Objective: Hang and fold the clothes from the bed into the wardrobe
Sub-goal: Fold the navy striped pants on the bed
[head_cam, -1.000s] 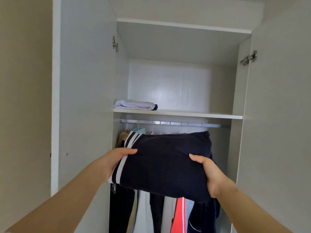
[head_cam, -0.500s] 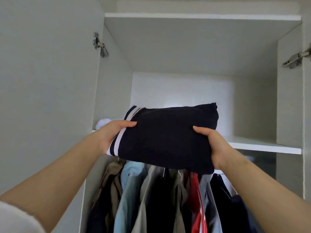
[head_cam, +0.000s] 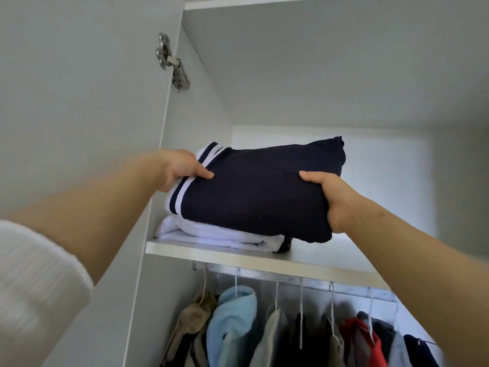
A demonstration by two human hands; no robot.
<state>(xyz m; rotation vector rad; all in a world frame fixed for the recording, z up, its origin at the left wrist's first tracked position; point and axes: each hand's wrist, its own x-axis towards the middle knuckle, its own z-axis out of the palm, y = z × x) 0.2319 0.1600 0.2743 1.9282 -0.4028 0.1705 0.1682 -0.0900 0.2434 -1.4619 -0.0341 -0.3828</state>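
Navy-blue, with two white stripes along its left edge, the folded garment sits in the upper compartment of the wardrobe, above the shelf. The fingers of both hands are hidden beneath the fabric; only the thumbs show on top. The left hand clamps the striped edge and the right hand clamps the near right corner, thumb above and the rest below. The garment's lower left side meets a folded white garment lying on the shelf; whether its weight rests there cannot be told. A small dark item at the white garment's right end is too obscured to identify. Below the shelf, a light blue fleece, a red garment and others hang from the rail, cut off by the bottom edge. The navy fabric looks smooth and thick, its far right corner slightly bunched. A metal hinge sits on the door at upper left.
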